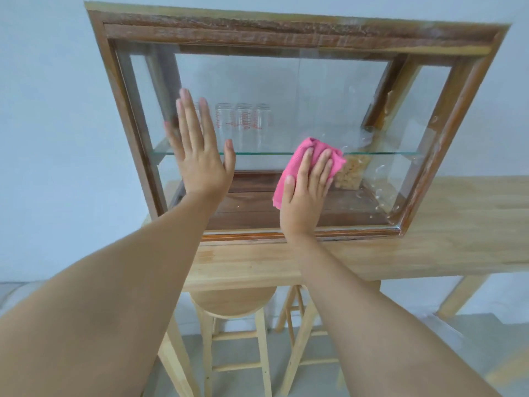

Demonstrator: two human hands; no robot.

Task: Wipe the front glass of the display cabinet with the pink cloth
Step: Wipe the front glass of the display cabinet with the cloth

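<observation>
Pale wall (pixel 43 138), wooden table (pixel 458 224), stool (pixel 232 303), grey floor (pixel 400 353).

Your L hand (pixel 197 156) is flat, fingers straight & spread, palm fwd. Your R hand (pixel 307 190) is flat too, fingers slightly splayed. Both arms extended.

Pink cloth (pixel 289 179), brown-framed cabinet (pixel 286 32)

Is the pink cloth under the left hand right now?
No, the pink cloth is pressed to the glass under the right hand, while the left hand lies flat and bare on the glass.
</observation>
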